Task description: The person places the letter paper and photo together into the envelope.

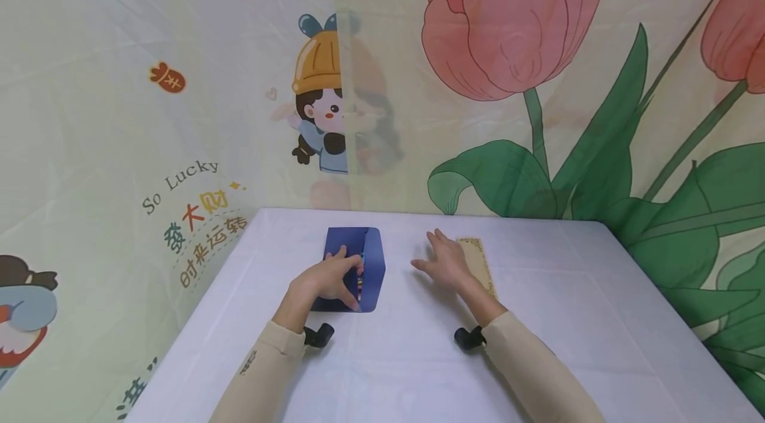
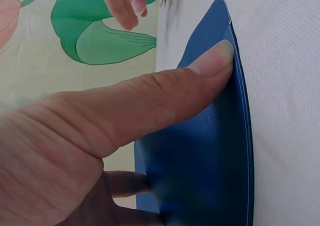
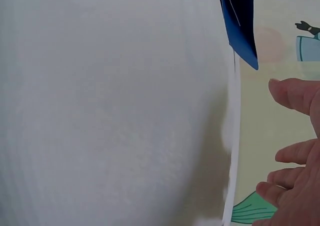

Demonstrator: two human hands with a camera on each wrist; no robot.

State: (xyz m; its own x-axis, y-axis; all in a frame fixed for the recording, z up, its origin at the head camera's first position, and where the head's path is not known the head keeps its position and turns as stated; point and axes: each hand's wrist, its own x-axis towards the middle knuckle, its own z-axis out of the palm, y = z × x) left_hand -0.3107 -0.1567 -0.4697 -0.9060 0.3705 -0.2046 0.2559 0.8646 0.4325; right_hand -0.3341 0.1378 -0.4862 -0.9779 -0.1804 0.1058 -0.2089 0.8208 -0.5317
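The patterned curtain (image 1: 382, 78) rises beyond your work at 12 o'clock, printed with large tulips. The table (image 1: 388, 370), covered in white cloth, spreads before it. Your pale sleeves (image 1: 263, 370) enter from 7 and 5 o'clock. A dark blue envelope (image 1: 374, 273) lies at 11 o'clock from the table's centre, its flap folded out toward 3 o'clock. Your left hand (image 1: 331, 277) spans the envelope's opening and holds it, thumb at the 6 o'clock end against the flap, fingers curved over toward 12 o'clock. Your right hand (image 1: 445, 263), at 3 o'clock from the envelope and apart from it, has its fingers spread and holds nothing. A cream card (image 1: 476, 263) with a decorated border lies just beside that hand at 3 o'clock, partly hidden by the wrist. A narrow multicoloured strip (image 1: 360, 282) shows along the envelope's opening.
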